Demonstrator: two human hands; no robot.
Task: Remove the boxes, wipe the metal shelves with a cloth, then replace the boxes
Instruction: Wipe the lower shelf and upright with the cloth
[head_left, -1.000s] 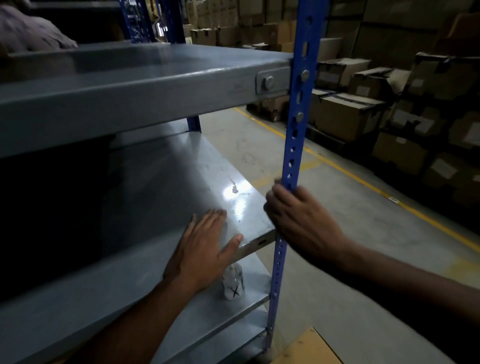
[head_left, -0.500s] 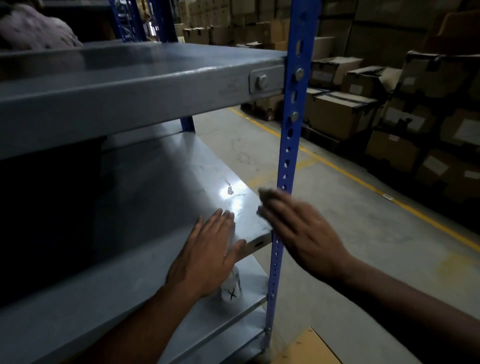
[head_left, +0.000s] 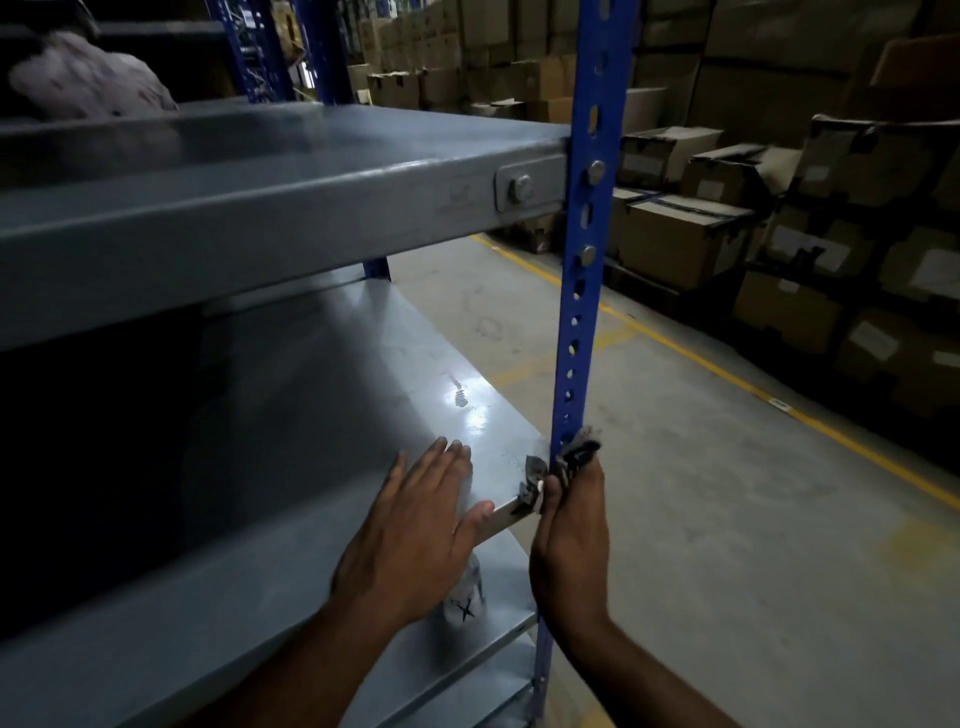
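A grey metal shelf (head_left: 332, 415) spans the rack at hand height, bare on top. My left hand (head_left: 415, 535) lies flat on its front right corner, fingers straight, thumb over the edge. My right hand (head_left: 569, 540) grips a dark crumpled cloth (head_left: 574, 457) wrapped round the blue perforated upright (head_left: 584, 260) just beside the shelf corner. A higher grey shelf (head_left: 260, 197) runs across above. The cardboard boxes (head_left: 691, 234) stand stacked across the aisle to the right.
A small clear bottle (head_left: 465, 597) marked with an X stands on the lower shelf (head_left: 447, 675) under my left hand. A pale bundle (head_left: 88, 83) lies on the top shelf at far left. A yellow line (head_left: 727, 374) crosses the concrete floor.
My right hand let go of the upright, swung out, then came back and now clamps the cloth round the post lower down. My left hand stayed flat on the shelf corner.
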